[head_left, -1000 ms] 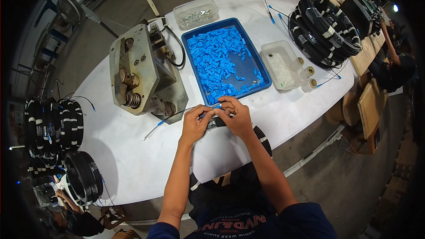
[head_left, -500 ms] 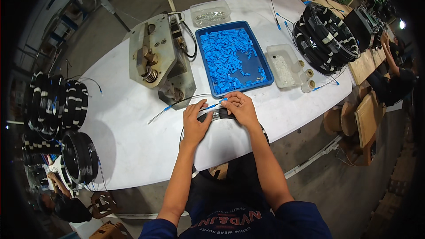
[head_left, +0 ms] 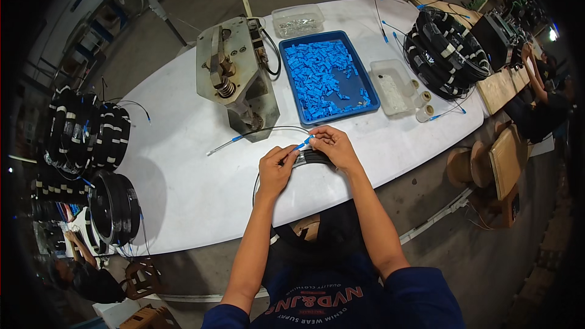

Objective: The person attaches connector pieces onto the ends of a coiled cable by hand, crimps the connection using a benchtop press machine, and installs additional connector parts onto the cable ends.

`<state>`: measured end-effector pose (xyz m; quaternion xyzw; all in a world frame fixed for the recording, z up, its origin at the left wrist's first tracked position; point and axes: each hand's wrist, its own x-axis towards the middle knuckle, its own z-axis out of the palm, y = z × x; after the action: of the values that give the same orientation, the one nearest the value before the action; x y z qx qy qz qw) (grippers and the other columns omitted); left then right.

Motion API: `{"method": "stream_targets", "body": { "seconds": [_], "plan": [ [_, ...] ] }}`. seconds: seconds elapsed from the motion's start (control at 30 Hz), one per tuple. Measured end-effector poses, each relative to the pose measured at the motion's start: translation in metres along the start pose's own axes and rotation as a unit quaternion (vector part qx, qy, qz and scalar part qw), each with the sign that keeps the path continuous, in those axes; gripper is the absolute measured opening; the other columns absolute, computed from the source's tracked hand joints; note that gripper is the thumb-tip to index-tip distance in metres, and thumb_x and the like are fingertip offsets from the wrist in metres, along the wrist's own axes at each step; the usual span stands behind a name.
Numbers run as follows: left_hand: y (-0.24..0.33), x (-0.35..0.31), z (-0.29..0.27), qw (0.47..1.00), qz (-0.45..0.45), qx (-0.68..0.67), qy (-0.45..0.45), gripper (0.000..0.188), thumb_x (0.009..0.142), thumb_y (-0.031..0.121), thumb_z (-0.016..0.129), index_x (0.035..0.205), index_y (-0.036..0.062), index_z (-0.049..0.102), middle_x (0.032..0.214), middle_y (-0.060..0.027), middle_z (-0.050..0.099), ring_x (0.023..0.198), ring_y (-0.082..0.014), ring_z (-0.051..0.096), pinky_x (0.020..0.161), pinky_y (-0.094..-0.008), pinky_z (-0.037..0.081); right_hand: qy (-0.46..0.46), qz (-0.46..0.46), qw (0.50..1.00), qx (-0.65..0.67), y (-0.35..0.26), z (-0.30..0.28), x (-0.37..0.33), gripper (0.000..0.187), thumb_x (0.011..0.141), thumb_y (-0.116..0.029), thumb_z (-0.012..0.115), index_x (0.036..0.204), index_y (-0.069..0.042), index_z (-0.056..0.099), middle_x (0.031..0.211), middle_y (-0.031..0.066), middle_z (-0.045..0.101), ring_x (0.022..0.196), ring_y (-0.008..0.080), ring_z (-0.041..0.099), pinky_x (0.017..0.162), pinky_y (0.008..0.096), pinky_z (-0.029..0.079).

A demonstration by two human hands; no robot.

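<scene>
While the right hand (head_left: 334,147) pinches one end of the blue cable connector (head_left: 304,143), the left, its fingers spread half a second ago, has closed on the other. From where I stand, the connector sits by the black coil (head_left: 315,157) on the desk (head_left: 183,164), near the blue tray (head_left: 339,119), so the work now looks two-handed.

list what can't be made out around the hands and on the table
All in the head view:
Blue connector: ends covered by the fingers of the left hand and right hand.
Black cable coil: partly hidden beneath both hands.
Blue pieces: lower ones buried under upper ones.
Clear box's contents: too small to identify.
Right-hand co-worker: partly lost in the dark lens rim.
</scene>
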<state>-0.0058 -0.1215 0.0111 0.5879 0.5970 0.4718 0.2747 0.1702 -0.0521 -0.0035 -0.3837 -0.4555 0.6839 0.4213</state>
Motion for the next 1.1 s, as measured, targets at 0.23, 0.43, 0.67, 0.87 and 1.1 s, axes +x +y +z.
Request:
{"method": "stream_targets", "body": {
  "seconds": [0.23,0.43,0.67,0.87,1.1],
  "plan": [
    [0.001,0.003,0.005,0.999,-0.006,0.024,0.033,0.02,0.087,0.011,0.072,0.106,0.0047,0.075,0.061,-0.0018,0.048,0.057,-0.0087,0.04,0.052,-0.0265,0.033,-0.003,-0.013,1.0,-0.028,0.0,-0.005,0.001,0.022,0.088,-0.003,0.071,0.108,0.004,0.065,0.089,0.0043,0.067,0.075,0.0074,0.06,0.069,0.0196,0.05],
    [-0.003,0.002,0.006,1.0,-0.005,-0.003,0.027,0.021,0.088,0.011,0.071,0.107,0.0057,0.075,0.061,-0.001,0.046,0.056,-0.0081,0.04,0.051,-0.0262,0.031,0.001,-0.002,1.0,-0.026,-0.003,-0.004,0.0,0.021,0.088,-0.004,0.071,0.106,0.004,0.065,0.089,0.0057,0.068,0.078,0.0088,0.064,0.071,0.0206,0.052],
    [-0.004,0.003,0.006,1.0,-0.003,0.002,0.027,0.021,0.087,0.01,0.072,0.107,0.0053,0.075,0.061,-0.0003,0.045,0.058,-0.0079,0.039,0.052,-0.0256,0.031,0.001,0.005,0.999,-0.042,0.001,-0.004,0.001,0.02,0.091,-0.006,0.068,0.107,0.004,0.063,0.087,0.0065,0.068,0.076,0.0093,0.065,0.071,0.0216,0.052],
    [-0.009,0.004,0.007,0.999,0.002,-0.014,0.042,0.021,0.086,0.011,0.073,0.106,0.0077,0.075,0.06,-0.0006,0.044,0.056,-0.0086,0.039,0.051,-0.0265,0.031,0.003,0.007,0.998,-0.064,0.0,0.0,0.001,0.018,0.091,-0.005,0.068,0.105,0.005,0.063,0.085,0.0052,0.067,0.074,0.0088,0.063,0.068,0.0215,0.052],
    [-0.006,0.007,0.003,0.999,-0.031,-0.019,0.021,0.02,0.087,0.011,0.073,0.106,0.0059,0.075,0.061,0.0016,0.043,0.058,-0.0066,0.037,0.053,-0.0252,0.03,-0.027,0.006,0.999,-0.029,-0.005,-0.003,0.003,0.02,0.091,-0.005,0.067,0.108,0.004,0.063,0.09,0.007,0.069,0.08,0.0108,0.066,0.074,0.0225,0.054]
  ]
}}
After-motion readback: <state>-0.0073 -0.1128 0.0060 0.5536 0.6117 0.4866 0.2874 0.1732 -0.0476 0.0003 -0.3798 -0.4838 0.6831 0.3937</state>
